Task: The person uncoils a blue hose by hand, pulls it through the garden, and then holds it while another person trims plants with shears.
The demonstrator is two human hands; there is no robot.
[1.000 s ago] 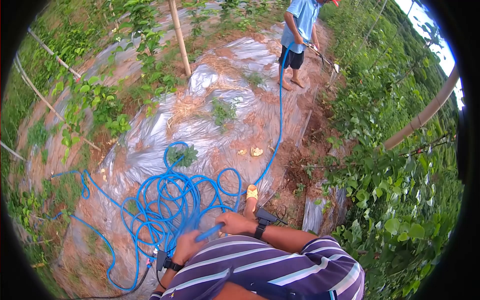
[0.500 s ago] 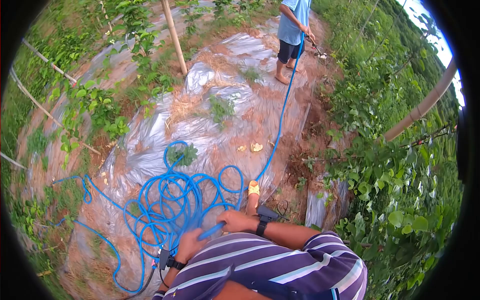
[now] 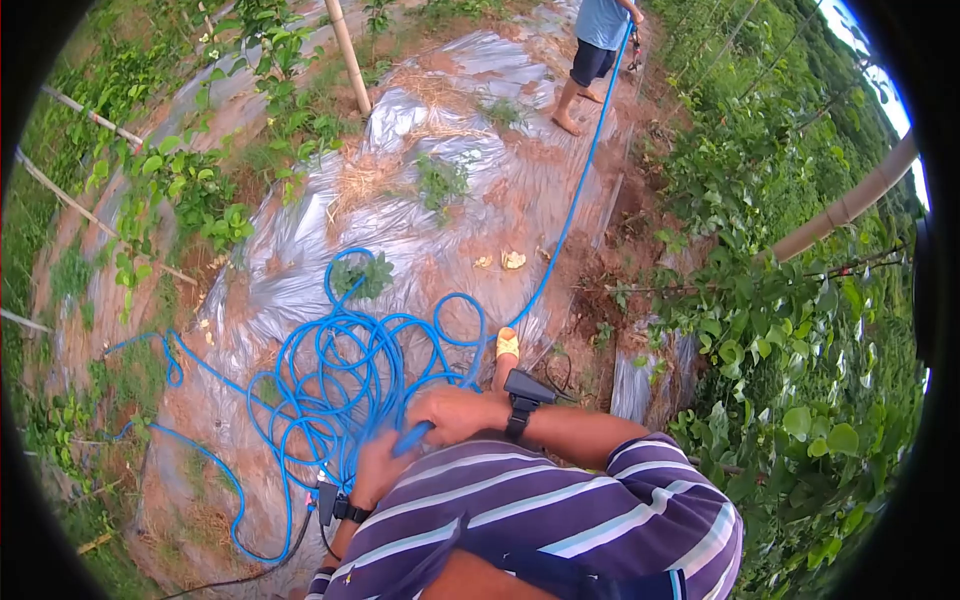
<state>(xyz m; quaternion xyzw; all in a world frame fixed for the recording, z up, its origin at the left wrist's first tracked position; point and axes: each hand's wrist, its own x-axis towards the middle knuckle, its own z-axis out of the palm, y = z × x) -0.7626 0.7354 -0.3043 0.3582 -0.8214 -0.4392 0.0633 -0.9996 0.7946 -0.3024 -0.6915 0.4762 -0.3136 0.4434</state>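
Observation:
A short piece of blue hose (image 3: 412, 438) spans the gap between my two hands, close in front of my striped shirt. My left hand (image 3: 378, 466), smeared by motion, is closed around its lower end. On the upper end, my right hand (image 3: 455, 412) has its fingers wrapped round. Just beyond my hands, a loose heap of the same blue hose (image 3: 335, 370) lies in loops on the ground. One length of hose (image 3: 572, 215) runs from near my foot up to another person (image 3: 598, 45). My fingertips are partly hidden.
Silvery plastic sheet (image 3: 470, 160) with soil and straw covers the ground. My foot wears a yellow shoe (image 3: 507, 343). Leafy vines (image 3: 790, 380) crowd the right side. A wooden pole (image 3: 348, 55) stands at the back, another pole (image 3: 845, 205) at right.
My right hand has moved left and closer to my left hand, shortening the hose between them. The other person has stepped a little farther away, towards the upper right.

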